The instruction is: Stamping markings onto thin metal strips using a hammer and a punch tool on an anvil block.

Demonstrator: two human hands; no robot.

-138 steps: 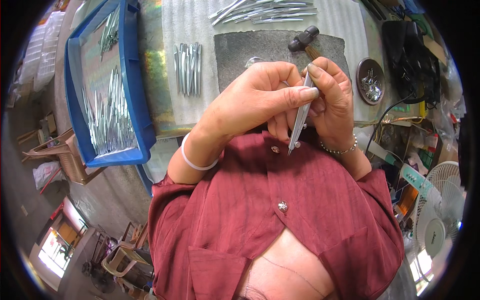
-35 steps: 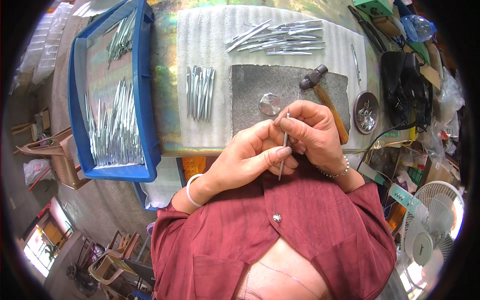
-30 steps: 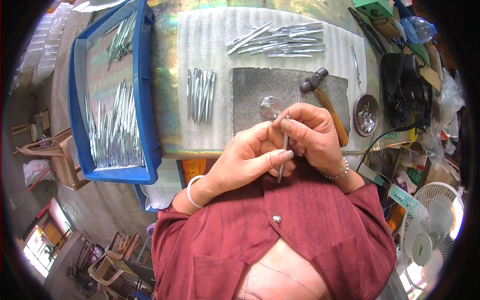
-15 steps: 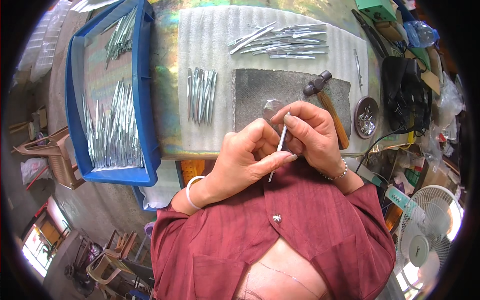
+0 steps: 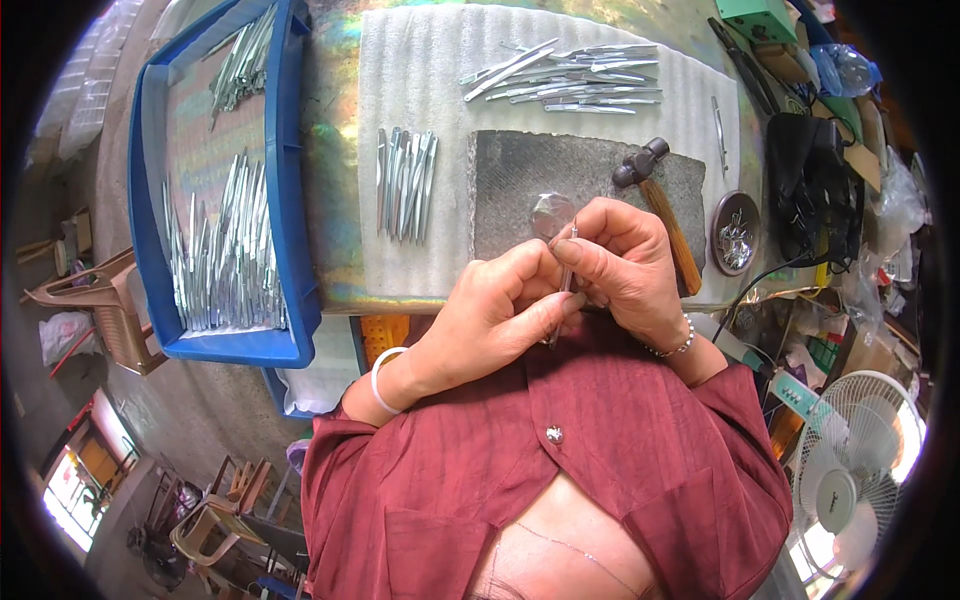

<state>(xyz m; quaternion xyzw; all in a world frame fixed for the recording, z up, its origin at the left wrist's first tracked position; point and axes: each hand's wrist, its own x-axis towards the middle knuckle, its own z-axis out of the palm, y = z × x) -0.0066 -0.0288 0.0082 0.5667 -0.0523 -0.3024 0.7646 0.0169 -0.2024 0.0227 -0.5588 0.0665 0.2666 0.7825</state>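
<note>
A slim silvery metal rod (image 5: 567,278) is pinched between my two hands, close in front of my body. My left hand (image 5: 512,300) grips its lower part with thumb and curled fingers. Higher up, my right hand (image 5: 625,262) pinches the upper end between thumb and forefinger. Fingers cover much of the rod. Just beyond the fingertips, a see-through round piece (image 5: 551,212) rests on a dark grey pad (image 5: 525,165). A hammer (image 5: 660,205) with a wooden handle lies on that pad, beside my right hand.
Similar metal pieces form a row (image 5: 405,185) and a loose heap (image 5: 575,78) on white foam (image 5: 425,60). A blue tray (image 5: 290,180) at left holds many more. Small metal parts fill a round dish (image 5: 735,235) at right. A fan (image 5: 850,490) stands lower right.
The rod has turned more upright, and its upper end shows less. My left hand has shifted slightly right, and the fingertips of both hands are closer together.
</note>
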